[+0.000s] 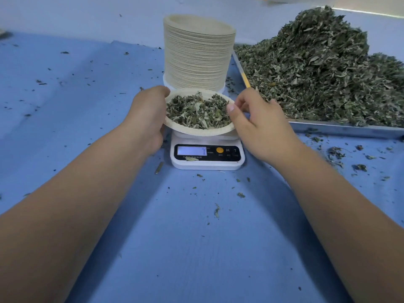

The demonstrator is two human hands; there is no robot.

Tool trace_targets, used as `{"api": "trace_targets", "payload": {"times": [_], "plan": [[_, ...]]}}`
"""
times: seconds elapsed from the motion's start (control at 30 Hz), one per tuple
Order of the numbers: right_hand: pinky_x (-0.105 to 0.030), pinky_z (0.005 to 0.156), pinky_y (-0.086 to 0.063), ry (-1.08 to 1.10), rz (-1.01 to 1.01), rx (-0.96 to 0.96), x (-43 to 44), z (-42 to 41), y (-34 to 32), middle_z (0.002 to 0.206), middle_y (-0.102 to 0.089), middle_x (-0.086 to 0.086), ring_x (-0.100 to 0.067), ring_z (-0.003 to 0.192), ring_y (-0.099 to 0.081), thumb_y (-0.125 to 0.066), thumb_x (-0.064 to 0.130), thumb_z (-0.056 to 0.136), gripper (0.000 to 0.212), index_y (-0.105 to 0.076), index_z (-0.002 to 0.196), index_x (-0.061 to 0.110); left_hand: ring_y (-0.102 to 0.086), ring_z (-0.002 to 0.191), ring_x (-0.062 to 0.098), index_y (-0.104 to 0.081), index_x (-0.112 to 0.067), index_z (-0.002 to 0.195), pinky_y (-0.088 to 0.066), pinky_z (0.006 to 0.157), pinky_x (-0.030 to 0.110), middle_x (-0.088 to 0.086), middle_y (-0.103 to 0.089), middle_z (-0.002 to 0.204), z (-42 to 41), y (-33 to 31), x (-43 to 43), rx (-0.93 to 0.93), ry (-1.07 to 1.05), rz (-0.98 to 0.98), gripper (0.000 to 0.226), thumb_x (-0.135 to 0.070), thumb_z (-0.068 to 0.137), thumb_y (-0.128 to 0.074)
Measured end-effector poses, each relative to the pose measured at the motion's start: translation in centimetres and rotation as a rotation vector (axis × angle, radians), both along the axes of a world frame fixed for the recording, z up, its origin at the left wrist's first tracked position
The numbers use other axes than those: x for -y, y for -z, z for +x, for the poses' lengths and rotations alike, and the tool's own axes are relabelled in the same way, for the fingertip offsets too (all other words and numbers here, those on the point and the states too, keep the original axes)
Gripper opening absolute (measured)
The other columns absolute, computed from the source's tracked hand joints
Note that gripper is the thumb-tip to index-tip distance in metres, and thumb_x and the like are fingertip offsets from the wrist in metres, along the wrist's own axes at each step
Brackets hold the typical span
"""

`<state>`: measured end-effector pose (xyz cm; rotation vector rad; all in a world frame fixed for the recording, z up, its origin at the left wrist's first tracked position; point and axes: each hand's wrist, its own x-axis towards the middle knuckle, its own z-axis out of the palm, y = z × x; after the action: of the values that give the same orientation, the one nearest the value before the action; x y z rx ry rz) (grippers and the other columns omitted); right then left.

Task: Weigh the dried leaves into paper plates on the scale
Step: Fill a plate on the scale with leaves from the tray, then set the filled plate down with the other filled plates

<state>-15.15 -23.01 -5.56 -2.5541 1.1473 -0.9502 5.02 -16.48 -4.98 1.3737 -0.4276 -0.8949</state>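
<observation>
Blue tabletop [196, 237]; loaded paper plate [196, 131] on the scale [206, 162], reading maybe seven; left hand [148, 114] and right hand [255, 123] both pinch its rim; big leaf heap [317, 73] unweighed.

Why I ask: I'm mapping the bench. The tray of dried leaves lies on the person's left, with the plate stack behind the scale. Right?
No: the head view shows the tray on the person's right. The plate stack is behind the scale.
</observation>
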Motion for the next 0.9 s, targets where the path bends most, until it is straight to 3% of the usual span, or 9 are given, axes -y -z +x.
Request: {"api": "trace_targets", "payload": {"times": [0.07,0.1,0.23,0.37,0.53,0.63,0.7,0.8,0.9], "plan": [[-0.035,0.075,-0.033,0.017,-0.002,0.101,-0.9,1.6,-0.5,0.067,-0.055,0.008,-0.011,0.064,-0.052,-0.047,0.040,0.103,0.023,-0.048,0.093,0.019,-0.075,0.090,0.027,-0.068,-0.014,0.096,-0.063,0.086,0.048,0.007,-0.074,0.104,0.6,-0.5,-0.5,-0.116,-0.100,-0.030,0.024,-0.008,0.100,-0.045],[-0.034,0.069,-0.030,0.037,0.003,0.139,-1.5,2.6,-0.9,0.068,-0.055,0.007,-0.011,0.064,-0.052,-0.048,0.041,0.101,0.025,-0.047,0.089,0.019,-0.074,0.093,0.028,-0.068,-0.013,0.099,-0.059,0.092,0.053,0.010,-0.073,0.111,1.0,-0.8,-1.0,-0.160,-0.148,-0.050,0.026,-0.005,0.099,-0.043],[-0.034,0.060,-0.033,0.047,0.108,0.191,-3.6,7.5,-2.9,0.068,-0.050,0.008,-0.012,0.069,-0.050,-0.054,0.049,0.095,0.034,-0.042,0.076,0.024,-0.068,0.084,0.025,-0.068,-0.011,0.108,-0.056,0.095,0.052,0.010,-0.069,0.107,3.5,-1.9,-4.0,-0.202,-0.281,-0.108,0.028,-0.002,0.099,-0.043],[-0.017,0.054,-0.029,-0.153,0.150,0.235,-6.5,12.9,-3.7,0.062,-0.044,0.007,-0.002,0.061,-0.042,-0.046,0.049,0.103,0.044,-0.041,0.069,0.020,-0.068,0.085,0.025,-0.068,-0.011,0.102,-0.057,0.093,0.049,0.010,-0.069,0.103,8.0,-2.8,-9.1,-0.220,-0.387,-0.141,0.027,-0.003,0.099,-0.043],[-0.026,0.054,-0.030,-0.389,0.282,0.147,-11.2,19.8,-3.3,0.054,-0.039,0.006,-0.010,0.056,-0.040,-0.042,0.054,0.103,0.058,-0.064,0.083,0.005,-0.067,0.085,0.026,-0.069,-0.010,0.103,-0.058,0.092,0.047,0.011,-0.067,0.106,14.5,-2.6,-16.0,-0.204,-0.533,-0.132,0.027,-0.003,0.098,-0.043],[-0.018,0.050,-0.031,-0.507,0.421,0.098,-14.2,23.9,-2.8,0.050,-0.046,0.014,-0.002,0.051,-0.044,-0.043,0.055,0.102,0.055,-0.070,0.082,0.012,-0.068,0.084,0.026,-0.070,-0.012,0.111,-0.057,0.092,0.048,0.010,-0.067,0.113,18.4,-2.3,-20.4,-0.182,-0.631,-0.104,0.028,-0.006,0.099,-0.045],[-0.014,0.061,-0.038,-0.597,0.500,0.054,-15.8,26.5,-2.9,0.068,-0.064,0.026,0.007,0.065,-0.056,-0.049,0.049,0.098,0.038,-0.073,0.079,0.026,-0.071,0.095,0.030,-0.071,-0.012,0.108,-0.057,0.097,0.052,0.012,-0.068,0.120,20.9,-2.0,-23.2,-0.163,-0.693,-0.105,0.028,-0.007,0.099,-0.045],[-0.030,0.086,-0.050,-0.729,0.550,-0.110,-18.0,30.1,-2.7,0.102,-0.071,0.013,-0.004,0.099,-0.062,-0.052,0.048,0.076,0.032,-0.075,0.091,0.031,-0.071,0.108,0.033,-0.073,-0.014,0.103,-0.057,0.096,0.056,0.014,-0.070,0.120,24.4,-1.6,-27.1,-0.131,-0.759,-0.071,0.028,-0.008,0.097,-0.047],[-0.016,0.080,-0.045,-0.808,0.438,-0.241,-20.1,33.6,-1.6,0.111,-0.066,0.021,0.005,0.098,-0.060,-0.067,0.057,0.076,0.027,-0.070,0.098,0.043,-0.071,0.109,0.034,-0.074,-0.013,0.102,-0.058,0.094,0.057,0.014,-0.072,0.116,27.7,-0.8,-30.2,-0.110,-0.821,-0.039,0.027,-0.006,0.093,-0.050]]}}
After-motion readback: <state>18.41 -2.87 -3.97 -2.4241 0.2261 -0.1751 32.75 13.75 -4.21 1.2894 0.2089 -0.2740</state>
